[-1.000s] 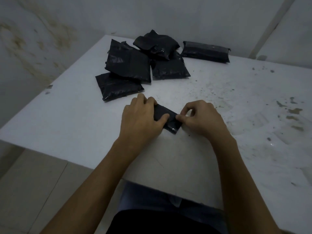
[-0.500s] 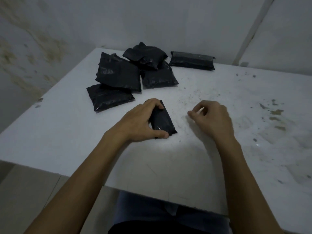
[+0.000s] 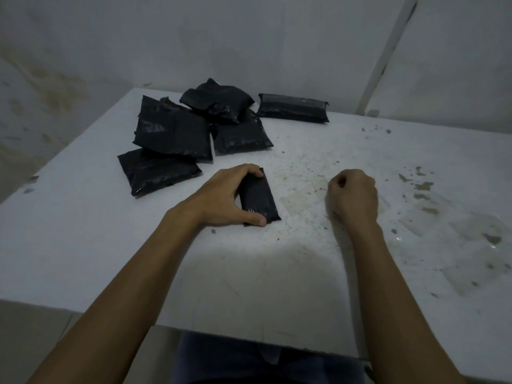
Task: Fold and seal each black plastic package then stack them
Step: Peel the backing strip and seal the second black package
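A small folded black package point(image 3: 259, 200) lies on the white table point(image 3: 83, 245) in front of me. My left hand point(image 3: 230, 196) grips it from the left, fingers curled over its far end and thumb at its near end. My right hand point(image 3: 353, 196) rests on the table to the right of the package, apart from it, fingers curled and holding nothing. Behind lies a loose pile of black packages point(image 3: 177, 137), overlapping one another. One long folded package point(image 3: 293, 108) lies alone at the table's far edge.
The table top is stained and speckled, with dark blotches point(image 3: 421, 187) on the right. A grey wall point(image 3: 249, 37) stands right behind the table and another wall on the left. The table's near edge runs just above my lap.
My right hand let go of the small package and drew off to the right. My left hand turned the package lengthwise and holds it alone.
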